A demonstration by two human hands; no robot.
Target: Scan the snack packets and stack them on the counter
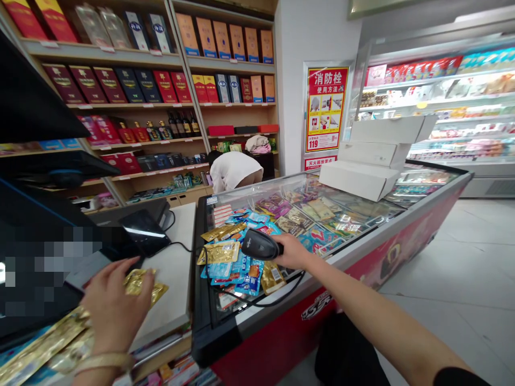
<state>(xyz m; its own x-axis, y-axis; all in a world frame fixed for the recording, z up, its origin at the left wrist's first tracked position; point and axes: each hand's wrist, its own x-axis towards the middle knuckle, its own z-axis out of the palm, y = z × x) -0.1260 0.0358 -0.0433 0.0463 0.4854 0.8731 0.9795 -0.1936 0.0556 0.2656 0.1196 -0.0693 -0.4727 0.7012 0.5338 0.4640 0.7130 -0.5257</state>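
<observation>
Barcode scanner (pixel 260 245) is gripped by the right hand (pixel 293 252) above blue and gold snack packets (pixel 250 273) piled on the glass-topped chest freezer (pixel 265 343); a gold foil packet (pixel 159 292) is held by the left hand (pixel 117 305) over the tabletop (pixel 175 276).

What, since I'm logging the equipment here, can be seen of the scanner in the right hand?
The scanner is a handheld one, dark grey and black, with a casing that looks like hard plastic. Its broad, rounded head bears a small pale mark and points left in the picture, over the blue and gold packets. The right hand grips the narrower handle, hiding much of it. A black cable loops below, seemingly from the handle. Whether the head touches the packets is unclear.
</observation>
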